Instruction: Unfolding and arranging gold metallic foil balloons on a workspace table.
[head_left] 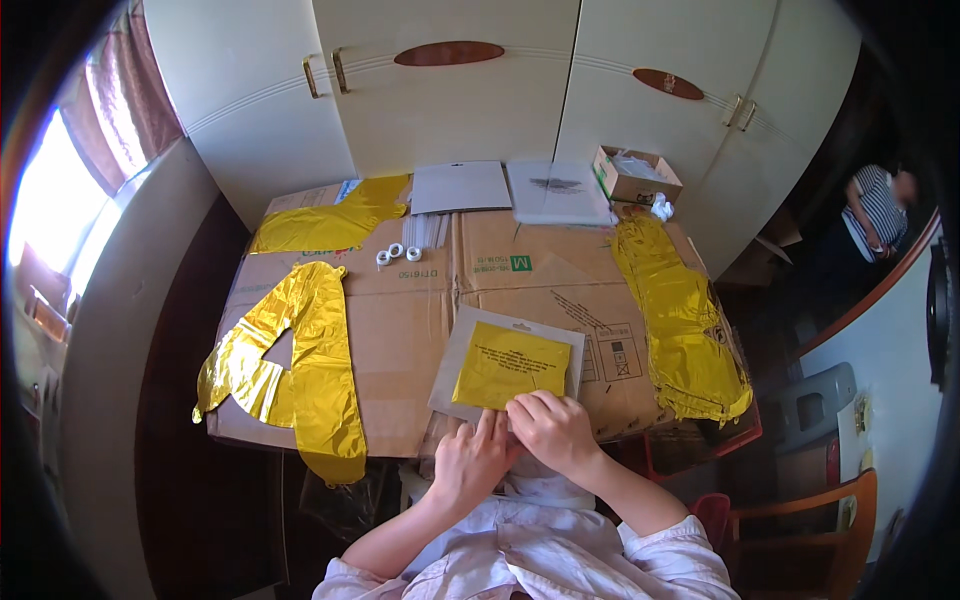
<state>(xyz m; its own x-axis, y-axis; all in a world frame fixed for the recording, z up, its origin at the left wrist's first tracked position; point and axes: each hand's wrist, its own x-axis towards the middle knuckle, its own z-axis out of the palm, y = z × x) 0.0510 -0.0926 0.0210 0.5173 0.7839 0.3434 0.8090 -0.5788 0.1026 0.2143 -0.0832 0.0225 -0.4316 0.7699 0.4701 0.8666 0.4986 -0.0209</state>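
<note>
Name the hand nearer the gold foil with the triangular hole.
Left. The left hand is to the right of that gold foil; the right hand is farther right.

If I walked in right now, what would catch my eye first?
Probably the shiny gold foil shape with a hole, at the left of the cardboard. A crinkled gold foil piece lies along the right side. At the near edge, the left hand and right hand are at a pale-bordered gold package.
</note>
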